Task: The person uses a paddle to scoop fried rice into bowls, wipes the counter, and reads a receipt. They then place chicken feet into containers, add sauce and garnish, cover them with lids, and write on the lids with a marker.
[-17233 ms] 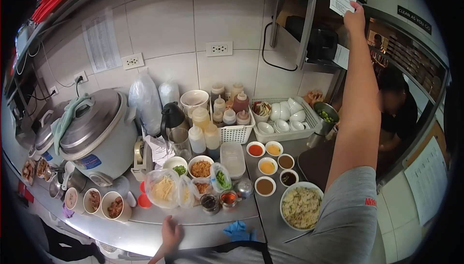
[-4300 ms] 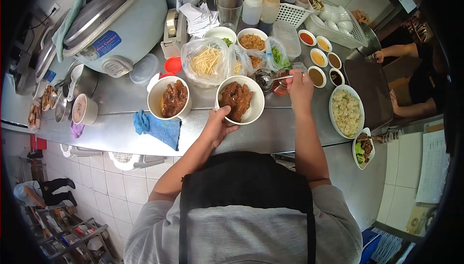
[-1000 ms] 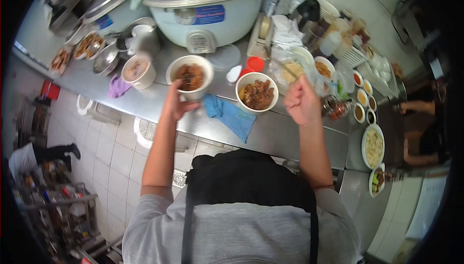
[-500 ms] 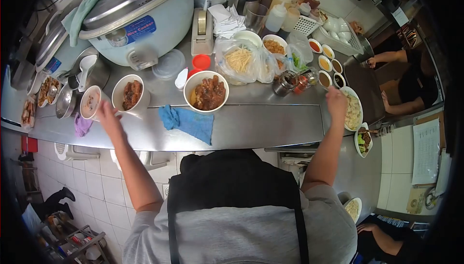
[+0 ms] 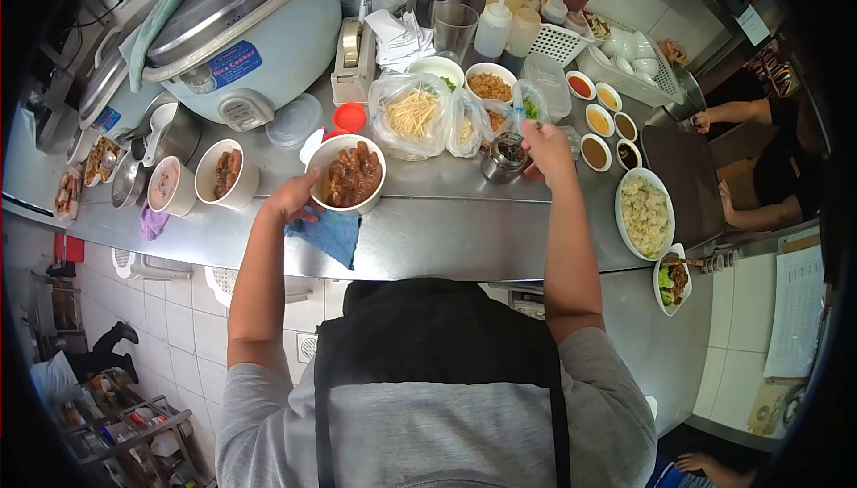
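Note:
My left hand (image 5: 297,200) grips the left side of a white bowl (image 5: 378,193) filled with brown stewed meat (image 5: 353,177) in dark sauce, its thumb at the rim. The bowl rests on the steel counter by a blue cloth (image 5: 330,240). My right hand (image 5: 550,153) is closed in a pinch above and beside a small glass jar (image 5: 503,159) with dark contents; what its fingers hold is too small to make out. Behind are a plastic bag of pale shreds (image 5: 416,115) and a bowl of brown bits (image 5: 489,86).
A rice cooker (image 5: 241,73) and a tape dispenser (image 5: 353,64) stand at the back. Two white tubs (image 5: 227,175) with food sit left. Several sauce cups (image 5: 596,154) and an oval dish of fried rice (image 5: 645,216) lie right, near another person's arms (image 5: 741,113).
My left hand has moved right from the small tub to the bowl of stewed meat and taken hold of it. My right hand has moved left from the sauce cups to the jar.

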`<state>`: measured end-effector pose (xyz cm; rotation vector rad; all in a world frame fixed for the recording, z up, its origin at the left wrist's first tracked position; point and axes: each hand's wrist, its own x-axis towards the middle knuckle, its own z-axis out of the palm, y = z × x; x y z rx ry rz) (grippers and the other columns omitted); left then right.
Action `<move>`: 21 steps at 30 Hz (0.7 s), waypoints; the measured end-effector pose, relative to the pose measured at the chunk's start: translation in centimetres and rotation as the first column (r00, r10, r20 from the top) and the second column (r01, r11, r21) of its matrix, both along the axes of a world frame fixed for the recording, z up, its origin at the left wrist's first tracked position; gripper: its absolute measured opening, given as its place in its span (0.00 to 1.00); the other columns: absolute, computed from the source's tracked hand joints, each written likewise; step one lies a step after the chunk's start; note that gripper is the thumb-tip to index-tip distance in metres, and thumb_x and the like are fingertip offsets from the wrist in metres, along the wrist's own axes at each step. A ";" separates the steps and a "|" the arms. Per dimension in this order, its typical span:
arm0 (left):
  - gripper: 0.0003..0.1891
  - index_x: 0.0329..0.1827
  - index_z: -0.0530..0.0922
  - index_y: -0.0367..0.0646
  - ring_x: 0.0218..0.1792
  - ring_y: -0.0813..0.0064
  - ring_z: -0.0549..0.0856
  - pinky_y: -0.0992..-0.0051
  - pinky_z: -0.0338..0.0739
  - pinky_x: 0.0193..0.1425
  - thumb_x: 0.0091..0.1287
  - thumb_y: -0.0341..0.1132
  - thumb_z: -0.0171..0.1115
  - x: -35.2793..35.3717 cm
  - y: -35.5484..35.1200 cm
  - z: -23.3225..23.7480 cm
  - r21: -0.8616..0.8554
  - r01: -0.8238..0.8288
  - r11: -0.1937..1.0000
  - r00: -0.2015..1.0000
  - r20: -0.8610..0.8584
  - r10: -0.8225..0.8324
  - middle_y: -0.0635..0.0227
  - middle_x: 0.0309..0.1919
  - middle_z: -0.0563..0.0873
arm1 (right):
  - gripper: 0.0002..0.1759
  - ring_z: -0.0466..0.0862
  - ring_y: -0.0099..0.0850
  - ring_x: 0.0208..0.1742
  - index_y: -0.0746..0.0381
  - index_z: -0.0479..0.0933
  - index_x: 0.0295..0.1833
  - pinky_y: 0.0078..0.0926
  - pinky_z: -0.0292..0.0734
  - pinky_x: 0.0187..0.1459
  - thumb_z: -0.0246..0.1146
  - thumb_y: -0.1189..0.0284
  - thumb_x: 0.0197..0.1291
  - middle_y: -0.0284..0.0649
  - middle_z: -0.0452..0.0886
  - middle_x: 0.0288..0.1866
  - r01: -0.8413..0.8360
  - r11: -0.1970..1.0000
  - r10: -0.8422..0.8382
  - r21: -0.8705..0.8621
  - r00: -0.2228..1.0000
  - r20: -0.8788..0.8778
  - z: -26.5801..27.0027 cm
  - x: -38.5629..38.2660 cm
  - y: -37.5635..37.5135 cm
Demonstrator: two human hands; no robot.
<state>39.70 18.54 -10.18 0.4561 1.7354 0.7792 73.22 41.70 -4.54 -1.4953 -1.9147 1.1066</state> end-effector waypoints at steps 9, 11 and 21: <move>0.34 0.61 0.51 0.52 0.51 0.61 0.71 0.57 0.72 0.45 0.53 0.47 0.53 8.5 -0.6 1.4 0.348 -0.316 0.883 0.917 0.349 0.191 0.60 0.55 0.65 | 0.15 0.77 0.46 0.30 0.66 0.73 0.33 0.38 0.70 0.35 0.48 0.66 0.57 0.50 0.77 0.25 -0.128 0.880 0.044 0.457 0.981 0.191 -0.6 0.7 -1.4; 0.35 0.61 0.50 0.55 0.49 0.60 0.71 0.61 0.74 0.41 0.50 0.46 0.55 11.8 0.4 2.5 0.348 -0.308 0.885 0.920 0.347 0.184 0.62 0.54 0.65 | 0.15 0.77 0.44 0.28 0.66 0.73 0.33 0.37 0.70 0.33 0.47 0.66 0.57 0.49 0.77 0.24 -0.061 0.920 0.031 0.387 0.996 0.084 -1.5 1.0 -1.1; 0.42 0.65 0.41 0.47 0.59 0.59 0.60 0.62 0.73 0.41 0.51 0.44 0.57 17.4 4.8 1.6 0.268 -0.203 0.942 0.936 0.335 0.106 0.52 0.60 0.56 | 0.14 0.69 0.21 0.17 0.67 0.71 0.34 0.17 0.64 0.18 0.46 0.67 0.59 0.37 0.73 0.20 0.202 0.960 -0.273 -0.192 0.822 -0.499 -2.1 3.1 -0.1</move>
